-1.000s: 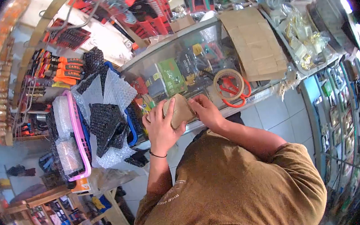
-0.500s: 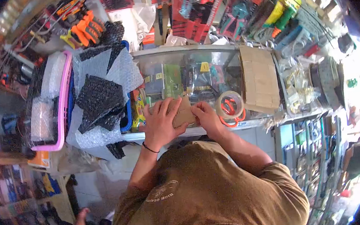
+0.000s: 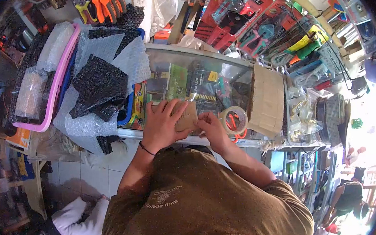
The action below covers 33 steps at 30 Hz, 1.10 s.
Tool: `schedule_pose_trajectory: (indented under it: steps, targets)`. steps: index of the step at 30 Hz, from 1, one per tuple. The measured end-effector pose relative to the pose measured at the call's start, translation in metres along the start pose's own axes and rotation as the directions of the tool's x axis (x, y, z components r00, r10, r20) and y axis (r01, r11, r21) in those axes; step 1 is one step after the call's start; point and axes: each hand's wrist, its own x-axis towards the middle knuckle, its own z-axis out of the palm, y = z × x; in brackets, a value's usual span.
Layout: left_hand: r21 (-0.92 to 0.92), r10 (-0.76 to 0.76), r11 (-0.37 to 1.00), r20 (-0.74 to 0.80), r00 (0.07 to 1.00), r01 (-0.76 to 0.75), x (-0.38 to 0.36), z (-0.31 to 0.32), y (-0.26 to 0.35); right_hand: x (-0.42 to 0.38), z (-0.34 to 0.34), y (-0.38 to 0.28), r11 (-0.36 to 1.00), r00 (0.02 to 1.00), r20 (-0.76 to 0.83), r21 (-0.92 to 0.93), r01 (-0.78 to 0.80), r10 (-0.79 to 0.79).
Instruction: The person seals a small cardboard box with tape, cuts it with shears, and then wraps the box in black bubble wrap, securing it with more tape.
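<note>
Inspected from beside the glass tabletop (image 3: 168, 56): the brown packet (image 3: 190, 112) lies flat at its near edge, in front of the worker, over the boxed goods that show through the glass.

The left hand (image 3: 161, 124) is spread across the packet's left part, fingers apart on its upper face, thumb at the near side. That grip is wide and, in my judgement, serves to hold the packet down. Compared with a second ago, it has kept this place.

The change is at the right hand (image 3: 214, 131). Its fingertips were at the packet's far right corner; they now appear lower along the right edge, bent inward. This grip looks narrow, but whether it has closed on anything I cannot tell. I take it to mean that the work has moved along that edge while the packet stays put. The view itself has swung round as well.

Just beside the right hand lies a roll of tape (image 3: 243, 119), with orange-handled scissors (image 3: 230, 122) showing through its ring; contact between hand and roll cannot be confirmed. Beyond the roll is folded cardboard (image 3: 265, 98). On the left, black bubble wrap (image 3: 99, 87) is heaped beside a pink basket (image 3: 43, 127).
</note>
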Motion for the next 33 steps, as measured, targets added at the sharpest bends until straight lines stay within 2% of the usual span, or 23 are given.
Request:
schedule_pose_trajectory:
  steps: [2,3,5,9,12,14,15,17,21,24,26,29,30,32,33]
  targets:
    - [0.004,-0.005,1.0,0.0,1.0,0.005,0.001,0.001,0.001,0.007,0.001,0.008,0.948,0.938,-0.147,-0.101,0.301,-0.313]
    - [0.01,-0.009,1.0,-0.001,1.0,0.009,0.001,0.001,0.002,0.006,0.003,0.011,0.95,0.94,-0.146,-0.095,0.297,-0.309]
    - [0.007,-0.006,1.0,0.004,1.0,0.006,0.001,-0.001,0.003,0.007,0.006,0.012,0.89,0.915,-0.091,-0.289,0.354,-0.393]
    - [0.029,-0.008,1.0,0.01,1.0,0.007,0.003,-0.002,0.003,-0.001,0.001,0.007,0.926,0.953,0.01,-0.232,0.298,-0.304]
    - [0.041,0.002,0.999,0.032,0.999,-0.003,0.005,-0.006,0.005,-0.008,-0.002,0.007,0.912,0.926,-0.078,-0.22,0.346,-0.37]
    - [0.011,0.002,1.0,0.033,0.999,-0.002,0.005,-0.004,0.005,-0.015,0.001,0.0,0.817,0.861,-0.064,-0.357,0.453,-0.505]
    - [-0.012,-0.011,1.0,0.021,1.0,0.012,0.005,-0.003,0.005,-0.015,0.002,0.004,0.821,0.861,-0.074,-0.352,0.45,-0.504]
    - [0.012,-0.008,1.0,0.023,1.0,0.007,0.005,-0.002,0.006,-0.009,0.003,0.011,0.755,0.826,0.029,-0.387,0.529,-0.564]
    - [0.037,-0.004,0.999,0.033,0.999,0.003,0.001,0.0,0.003,-0.008,0.005,0.029,0.737,0.819,0.039,-0.414,0.534,-0.572]
    - [0.013,-0.023,1.0,0.031,0.999,0.022,0.004,-0.005,0.009,-0.02,0.002,0.028,0.697,0.772,0.0,-0.43,0.574,-0.635]
    - [0.011,-0.022,1.0,0.05,0.999,0.022,0.005,-0.005,0.01,-0.019,0.001,0.024,0.5,0.661,0.092,-0.579,0.644,-0.745]
    - [0.002,-0.049,0.999,0.09,0.995,0.049,0.008,-0.007,0.01,-0.018,-0.008,0.022,0.449,0.605,0.147,-0.539,0.712,-0.783]
    - [-0.017,-0.069,0.997,0.119,0.991,0.071,0.008,-0.008,0.011,-0.019,-0.01,0.022,0.443,0.599,0.16,-0.532,0.722,-0.785]
    - [-0.015,-0.1,0.995,0.101,0.99,0.102,0.004,-0.005,0.015,-0.024,-0.014,0.027,0.589,0.655,0.059,-0.381,0.712,-0.753]
    - [-0.014,-0.109,0.994,0.086,0.99,0.111,0.005,-0.005,0.015,-0.024,-0.016,0.03,0.58,0.645,0.073,-0.369,0.726,-0.761]
